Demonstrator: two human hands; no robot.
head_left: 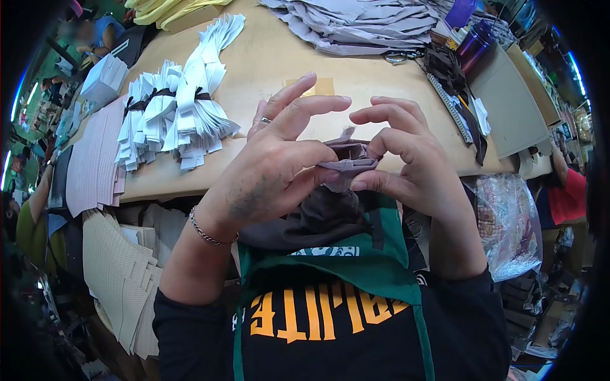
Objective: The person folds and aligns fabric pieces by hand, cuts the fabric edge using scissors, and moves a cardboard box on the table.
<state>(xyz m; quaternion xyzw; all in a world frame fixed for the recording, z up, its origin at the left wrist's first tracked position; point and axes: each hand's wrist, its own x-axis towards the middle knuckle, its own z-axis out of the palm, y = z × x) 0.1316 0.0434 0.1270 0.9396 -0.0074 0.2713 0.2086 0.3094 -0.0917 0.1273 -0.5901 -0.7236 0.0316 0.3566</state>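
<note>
A small folded piece of mauve-grey fabric (347,166) is held up in front of my chest, its layers parted at the top. My left hand (273,155) pinches its left edge between thumb and index finger, the other fingers raised. On the opposite edge, my right hand (406,149) grips it with thumb and a bent finger, the remaining fingers lifted. Below both hands, a dark brown cloth (324,213) lies bunched over the green apron (356,273).
Bundles of white strips (168,105) tied in black lie left on the table. A pile of mauve fabric (362,25), scissors (400,58), a bottle (476,44) and a spiral notebook (450,105) sit farther back. Pink sheets (92,159) hang at left; a person's red sleeve (565,200) shows right.
</note>
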